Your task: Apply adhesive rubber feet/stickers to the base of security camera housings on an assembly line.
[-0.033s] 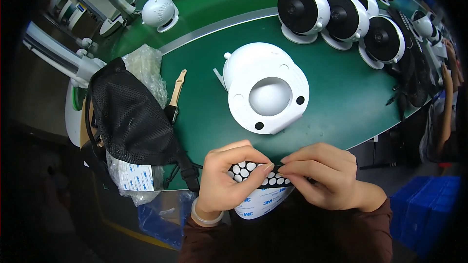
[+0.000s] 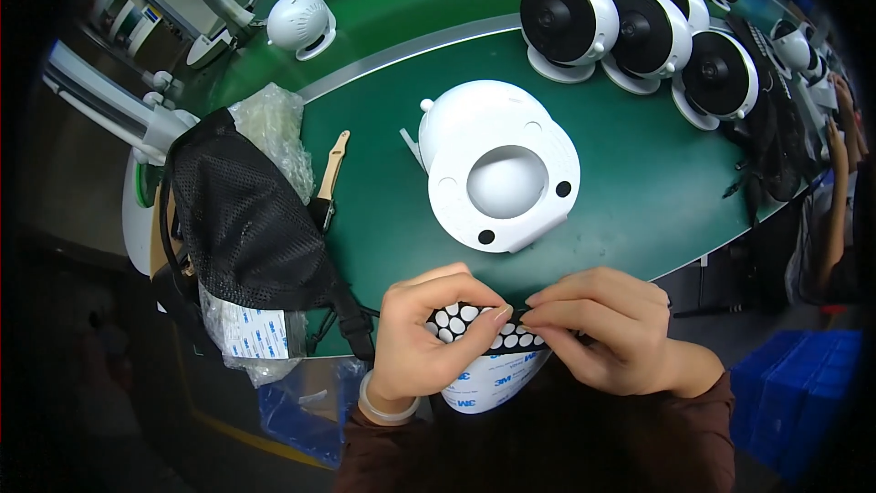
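A sheet of round adhesive pads (image 2: 513,340), black with white dots on top, curls over at the near table edge, and its white backing with blue print hangs below. My left hand (image 2: 424,333) grips it, thumb and forefinger pinched together at its upper edge. Right beside those fingertips, my right hand (image 2: 607,329) is closed in a pinch over the sheet's right part; whatever lies between its fingers is hidden. Beyond both hands a white round-bodied device (image 2: 497,114) lies with its ring-shaped base facing me. Two black round pads (image 2: 563,189) sit on that base; its other two round spots are white.
A black mesh bag (image 2: 242,210) and clear plastic wrapping (image 2: 278,132) lie at left, beside a wooden-handled brush (image 2: 335,164). Several white devices with black fronts (image 2: 558,18) stand at back right; another white device (image 2: 299,23) is at back left. Blue crates (image 2: 794,402) are at lower right.
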`<state>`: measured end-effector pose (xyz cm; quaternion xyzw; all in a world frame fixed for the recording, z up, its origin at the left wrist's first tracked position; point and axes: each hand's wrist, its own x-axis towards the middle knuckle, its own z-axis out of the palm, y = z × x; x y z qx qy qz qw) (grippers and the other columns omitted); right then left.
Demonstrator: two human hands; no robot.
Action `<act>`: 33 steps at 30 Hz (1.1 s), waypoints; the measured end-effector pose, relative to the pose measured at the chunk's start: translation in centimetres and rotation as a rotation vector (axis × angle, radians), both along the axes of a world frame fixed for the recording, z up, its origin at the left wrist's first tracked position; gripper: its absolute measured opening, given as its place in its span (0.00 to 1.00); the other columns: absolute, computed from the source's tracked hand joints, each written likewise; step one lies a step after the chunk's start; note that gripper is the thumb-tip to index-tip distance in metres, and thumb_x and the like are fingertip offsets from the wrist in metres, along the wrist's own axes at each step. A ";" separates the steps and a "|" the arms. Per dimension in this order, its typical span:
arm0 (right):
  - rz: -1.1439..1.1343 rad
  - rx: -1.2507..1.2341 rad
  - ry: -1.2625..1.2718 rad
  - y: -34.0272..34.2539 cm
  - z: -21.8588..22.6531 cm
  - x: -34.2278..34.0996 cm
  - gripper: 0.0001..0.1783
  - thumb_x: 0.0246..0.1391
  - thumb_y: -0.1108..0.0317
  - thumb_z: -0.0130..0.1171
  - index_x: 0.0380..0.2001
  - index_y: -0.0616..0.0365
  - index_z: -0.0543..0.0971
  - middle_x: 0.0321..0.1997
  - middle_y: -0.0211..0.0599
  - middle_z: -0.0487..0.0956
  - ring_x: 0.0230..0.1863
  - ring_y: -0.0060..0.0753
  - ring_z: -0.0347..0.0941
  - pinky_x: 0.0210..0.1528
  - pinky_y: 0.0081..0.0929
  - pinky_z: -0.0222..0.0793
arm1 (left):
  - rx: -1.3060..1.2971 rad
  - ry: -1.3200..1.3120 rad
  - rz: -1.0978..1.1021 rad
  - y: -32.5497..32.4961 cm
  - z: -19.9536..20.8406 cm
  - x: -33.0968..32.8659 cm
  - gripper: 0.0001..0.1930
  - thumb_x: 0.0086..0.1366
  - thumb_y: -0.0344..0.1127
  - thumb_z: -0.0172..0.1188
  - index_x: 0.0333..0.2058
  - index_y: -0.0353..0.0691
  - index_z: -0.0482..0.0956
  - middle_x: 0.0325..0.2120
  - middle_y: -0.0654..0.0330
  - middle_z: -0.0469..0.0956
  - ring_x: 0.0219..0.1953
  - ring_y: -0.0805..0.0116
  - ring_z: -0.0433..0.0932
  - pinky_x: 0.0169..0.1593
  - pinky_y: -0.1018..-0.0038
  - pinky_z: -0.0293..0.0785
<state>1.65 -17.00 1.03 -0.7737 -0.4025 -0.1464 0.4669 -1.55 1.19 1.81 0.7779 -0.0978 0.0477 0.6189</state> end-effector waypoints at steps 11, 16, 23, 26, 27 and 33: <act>-0.029 -0.030 -0.002 0.2 1.3 0.4 0.11 0.30 0.77 0.66 0.24 0.57 0.78 0.25 0.31 0.77 0.28 0.33 0.75 0.28 0.22 0.71 | 0.040 -0.084 0.070 -0.4 0.4 -0.4 0.03 0.47 0.21 0.60 0.22 0.32 0.76 0.16 0.59 0.71 0.17 0.75 0.69 0.20 0.81 0.61; -0.034 -0.103 -0.059 0.0 2.1 0.3 0.11 0.28 0.77 0.65 0.23 0.57 0.79 0.25 0.32 0.77 0.29 0.34 0.75 0.29 0.24 0.72 | 0.083 -0.102 0.063 -0.8 0.6 -0.4 0.04 0.47 0.22 0.61 0.22 0.32 0.75 0.16 0.59 0.71 0.17 0.74 0.70 0.20 0.80 0.61; -0.018 -0.122 0.003 0.1 1.9 0.9 0.09 0.34 0.77 0.63 0.24 0.58 0.77 0.25 0.32 0.77 0.26 0.33 0.74 0.27 0.25 0.70 | 0.057 -0.109 0.109 -0.6 0.3 -0.2 0.04 0.48 0.23 0.61 0.22 0.32 0.74 0.15 0.61 0.70 0.17 0.76 0.69 0.20 0.82 0.61; 0.087 -0.088 0.132 -0.1 1.9 1.7 0.09 0.35 0.77 0.63 0.25 0.58 0.77 0.25 0.32 0.76 0.24 0.34 0.72 0.24 0.24 0.67 | 0.036 -0.135 0.117 -0.6 0.2 -0.1 0.04 0.47 0.22 0.61 0.21 0.32 0.75 0.15 0.61 0.70 0.16 0.77 0.69 0.19 0.82 0.60; 0.092 -0.089 0.134 0.0 1.9 1.9 0.09 0.35 0.77 0.62 0.25 0.58 0.76 0.25 0.32 0.76 0.25 0.35 0.72 0.25 0.25 0.67 | 0.032 -0.134 0.109 -0.5 0.2 0.1 0.04 0.47 0.22 0.61 0.21 0.32 0.75 0.15 0.61 0.70 0.16 0.77 0.69 0.19 0.82 0.60; 0.065 -0.091 0.009 0.5 2.6 1.3 0.09 0.35 0.78 0.61 0.25 0.61 0.75 0.26 0.36 0.76 0.29 0.38 0.74 0.29 0.26 0.71 | 0.016 -0.120 0.151 -0.2 0.2 0.1 0.03 0.46 0.20 0.61 0.23 0.31 0.76 0.16 0.61 0.71 0.19 0.78 0.69 0.21 0.83 0.61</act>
